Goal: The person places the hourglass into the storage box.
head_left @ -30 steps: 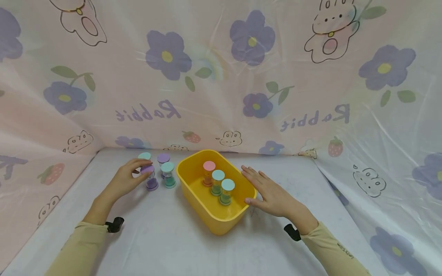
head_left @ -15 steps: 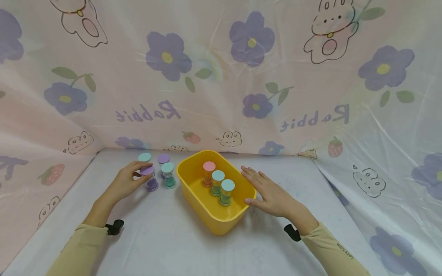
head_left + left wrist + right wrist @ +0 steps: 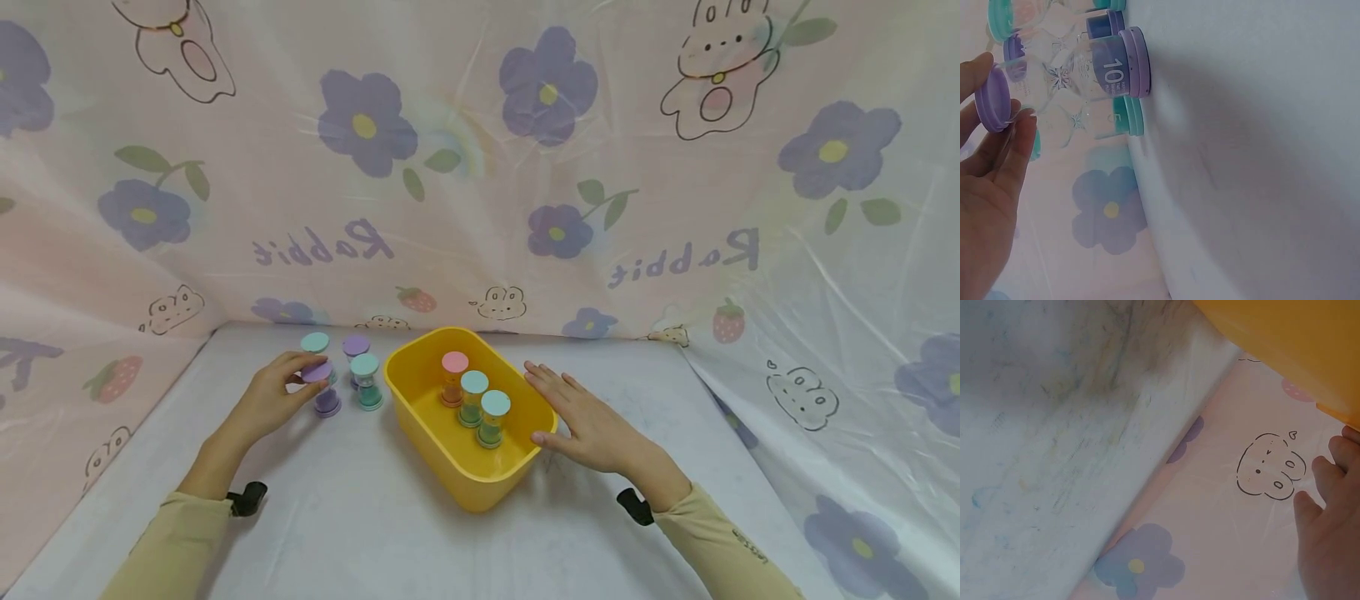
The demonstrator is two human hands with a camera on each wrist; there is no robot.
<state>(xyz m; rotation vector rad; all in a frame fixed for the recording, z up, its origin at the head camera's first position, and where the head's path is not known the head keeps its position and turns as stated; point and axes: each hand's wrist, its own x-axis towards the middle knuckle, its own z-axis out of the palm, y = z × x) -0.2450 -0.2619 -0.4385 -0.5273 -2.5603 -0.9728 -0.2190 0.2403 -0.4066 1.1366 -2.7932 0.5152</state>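
Observation:
In the head view my left hand (image 3: 270,396) pinches the purple top cap of a sand timer (image 3: 327,403) by its rim. The left wrist view shows the thumb and fingers around that cap, and a "10" on the purple-sand end of the timer (image 3: 1110,67). That lower end is on or very near the table. My right hand (image 3: 592,429) lies with straight fingers along the right rim of a yellow bin (image 3: 435,454). Inside the bin stand a pink-capped timer (image 3: 453,379) and two light-blue-capped timers (image 3: 472,400).
Beside the held timer stand a teal-capped timer (image 3: 366,383), another purple-capped one (image 3: 356,346) and a partly hidden teal-capped one (image 3: 314,342). A printed curtain (image 3: 450,200) rises behind and at both sides of the white table (image 3: 360,525).
The left fingers have closed more fully on the purple cap. The held timer has shifted very slightly left. My right hand and the bin stay in place.

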